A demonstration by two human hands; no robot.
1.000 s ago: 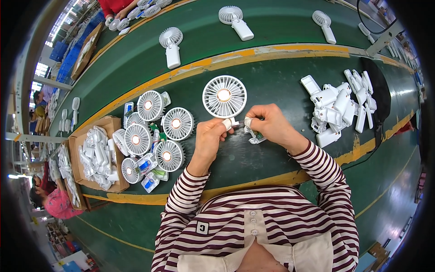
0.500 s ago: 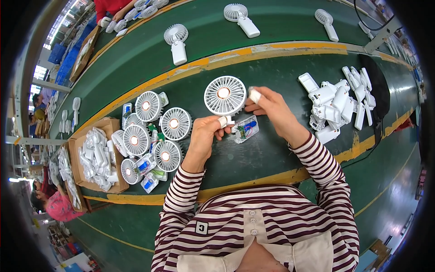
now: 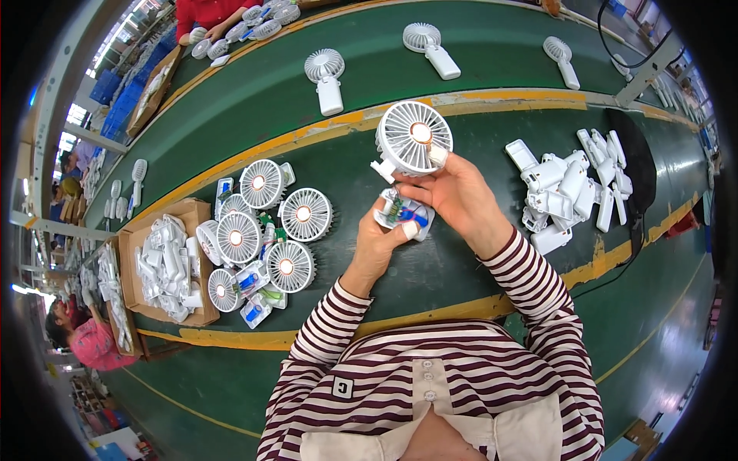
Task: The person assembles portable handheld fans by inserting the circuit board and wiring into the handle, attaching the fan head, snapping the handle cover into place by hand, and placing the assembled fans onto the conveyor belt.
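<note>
My right hand [image 3: 466, 198] is closed on the lower right rim of a white fan head [image 3: 401, 127], which has a copper-coloured centre and is tilted above the green worktop. A white neck piece [image 3: 383, 170] sticks out at the fan's lower left. Just below, my left hand [image 3: 375, 244] grips an open handle shell [image 3: 417, 227] holding a green circuit board [image 3: 393, 207] and a blue battery [image 3: 413, 212]. The shell lies close under the fan; whether wires join them is too small to tell. A pale wrap covers my left thumb tip.
To my left lie several fan heads [image 3: 306, 214] with open handles, beside a cardboard box [image 3: 201, 303] of white parts. White handle shells [image 3: 570, 181] are heaped at right near a black cloth [image 3: 632, 154]. Beyond, a green belt [image 3: 254, 107] carries finished fans [image 3: 329, 94]. A person in red [image 3: 206, 17] sits opposite.
The fan head has risen and shifted right, now in my right hand. My left hand has gone from the fan's neck to the handle shell. Fans on the belt have moved right.
</note>
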